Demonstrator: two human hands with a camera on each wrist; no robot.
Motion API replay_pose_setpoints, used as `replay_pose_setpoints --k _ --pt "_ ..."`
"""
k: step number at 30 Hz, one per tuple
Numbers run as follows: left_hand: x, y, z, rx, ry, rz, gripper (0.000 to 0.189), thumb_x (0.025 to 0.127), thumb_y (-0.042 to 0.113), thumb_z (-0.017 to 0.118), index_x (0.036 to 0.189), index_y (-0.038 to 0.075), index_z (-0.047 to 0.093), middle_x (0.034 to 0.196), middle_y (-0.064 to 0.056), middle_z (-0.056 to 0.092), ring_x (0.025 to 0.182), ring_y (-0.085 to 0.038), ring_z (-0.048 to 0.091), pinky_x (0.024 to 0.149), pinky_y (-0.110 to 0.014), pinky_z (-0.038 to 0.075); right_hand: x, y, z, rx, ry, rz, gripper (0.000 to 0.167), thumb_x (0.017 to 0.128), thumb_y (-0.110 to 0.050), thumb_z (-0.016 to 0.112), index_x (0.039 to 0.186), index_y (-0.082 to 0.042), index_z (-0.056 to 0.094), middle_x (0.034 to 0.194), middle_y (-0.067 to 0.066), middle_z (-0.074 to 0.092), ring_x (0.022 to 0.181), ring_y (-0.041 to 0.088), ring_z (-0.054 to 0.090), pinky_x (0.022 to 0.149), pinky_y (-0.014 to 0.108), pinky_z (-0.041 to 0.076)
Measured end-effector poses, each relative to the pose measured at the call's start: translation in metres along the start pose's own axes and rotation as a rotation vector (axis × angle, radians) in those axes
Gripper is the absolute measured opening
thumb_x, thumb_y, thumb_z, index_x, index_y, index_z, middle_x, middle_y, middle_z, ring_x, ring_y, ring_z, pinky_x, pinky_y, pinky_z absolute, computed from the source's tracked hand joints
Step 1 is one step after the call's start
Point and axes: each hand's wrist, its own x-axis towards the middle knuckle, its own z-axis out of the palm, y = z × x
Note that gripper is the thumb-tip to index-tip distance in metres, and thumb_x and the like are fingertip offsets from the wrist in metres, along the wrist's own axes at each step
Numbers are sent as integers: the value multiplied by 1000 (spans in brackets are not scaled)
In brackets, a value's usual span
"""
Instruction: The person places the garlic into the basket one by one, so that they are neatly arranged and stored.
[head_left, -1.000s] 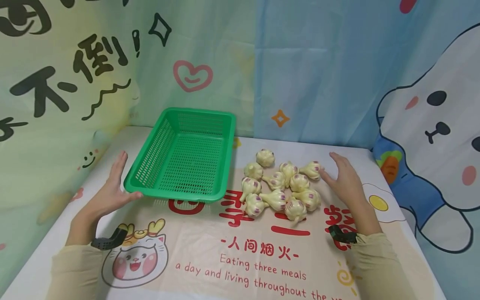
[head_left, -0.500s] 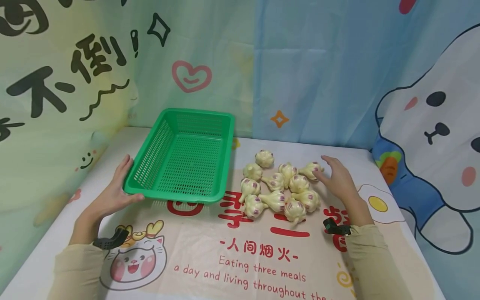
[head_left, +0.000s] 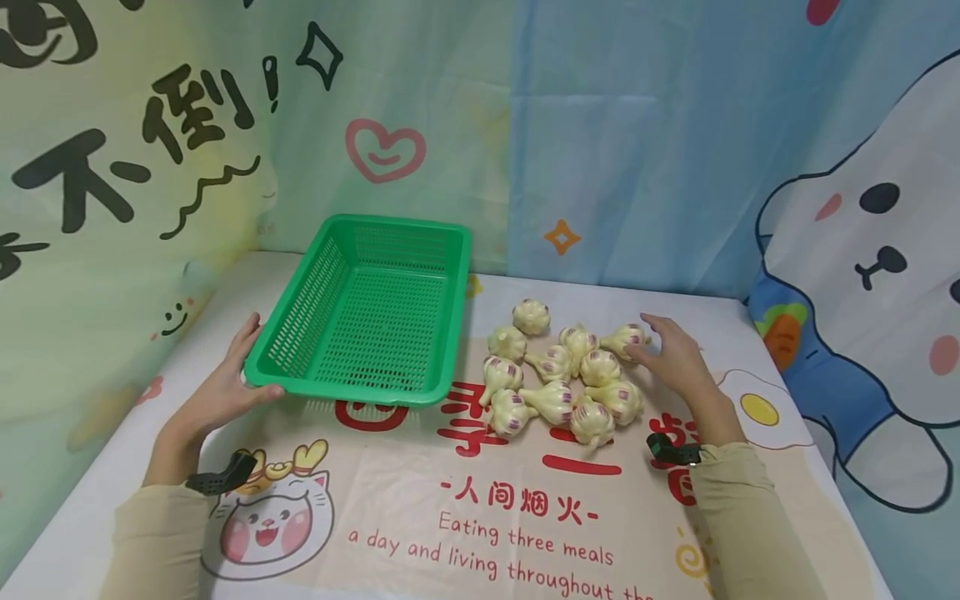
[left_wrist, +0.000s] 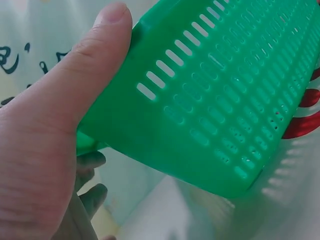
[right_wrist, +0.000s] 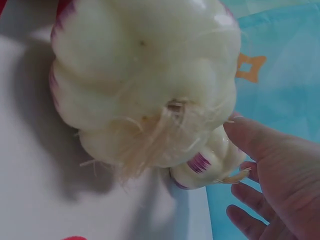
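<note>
The left wrist view crops the green basket (left_wrist: 200, 107) at top and right, the left hand (left_wrist: 55, 120) at left; the right wrist view crops the nearest garlic bulb (right_wrist: 145, 75), which partly hides a second bulb (right_wrist: 215, 159); whether the right hand (right_wrist: 292, 182) touches that one is unclear; the head view cuts both sleeves (head_left: 157, 542).

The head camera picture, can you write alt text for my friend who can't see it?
A person's left hand touches the near left corner of a green plastic basket, and their right hand is at the rightmost of the garlic bulbs. The bulbs lie on a printed tablecloth, with a cartoon backdrop behind.
</note>
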Motion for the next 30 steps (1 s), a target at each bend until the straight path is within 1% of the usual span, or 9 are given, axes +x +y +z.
replay_pose_setpoints --k 3,7,10,14,18,21,24,27,30 --pt "1 0 1 -22 1 15 104 74 20 79 154 12 13 161 -6 -11 146 -38 -11 103 -76 5 1 1 2 0 -15 5 77 89 -41 63 147 -3 30 149 28 30 137 47 25 103 74 14" --pt "6 1 4 6 2 23 104 74 21 79 154 15 13 161 -3 -12 147 -35 -11 103 -76 6 3 2 3 -9 -9 7 76 89 -39 64 147 -4 31 148 28 32 135 47 28 101 75 13" --pt "10 3 6 34 5 16 105 75 25 80 154 19 11 161 -1 -12 147 -34 -10 103 -75 7 4 3 5 -13 0 -17 73 89 -36 64 146 -2 33 146 29 34 134 47 31 104 70 19" --pt "11 4 8 35 12 10 106 75 26 80 154 19 10 161 3 -12 147 -34 -10 104 -75 6 6 3 7 -13 -7 -35 71 89 -31 64 145 0 34 145 29 36 133 46 33 106 61 29" --pt "11 4 8 31 10 16 106 75 26 79 154 20 10 160 8 -13 147 -34 -9 103 -75 6 7 1 7 -25 -6 -30 69 89 -30 65 145 -1 35 145 28 36 133 46 33 106 61 29" --pt "12 4 8 29 7 20 105 75 26 79 154 20 10 160 10 -13 147 -34 -9 103 -76 7 7 1 5 -34 -2 -36 68 89 -30 65 144 -1 36 145 28 37 132 46 35 105 61 31" --pt "13 3 8 27 5 20 106 75 25 79 154 19 10 160 9 -13 147 -33 -10 103 -76 7 7 1 5 -33 7 -58 66 89 -29 65 142 1 38 142 29 39 126 45 42 100 60 36" --pt "14 2 8 25 3 28 106 75 23 79 154 15 9 160 8 -13 147 -31 -11 104 -75 6 6 1 5 -28 13 -77 65 88 -26 66 140 2 40 139 29 42 119 45 46 96 59 40" --pt "15 2 9 27 -3 36 107 75 23 79 154 13 7 160 8 -13 147 -30 -13 104 -75 6 7 2 6 -32 16 -97 65 87 -24 68 139 4 40 136 29 44 117 45 48 95 58 41"
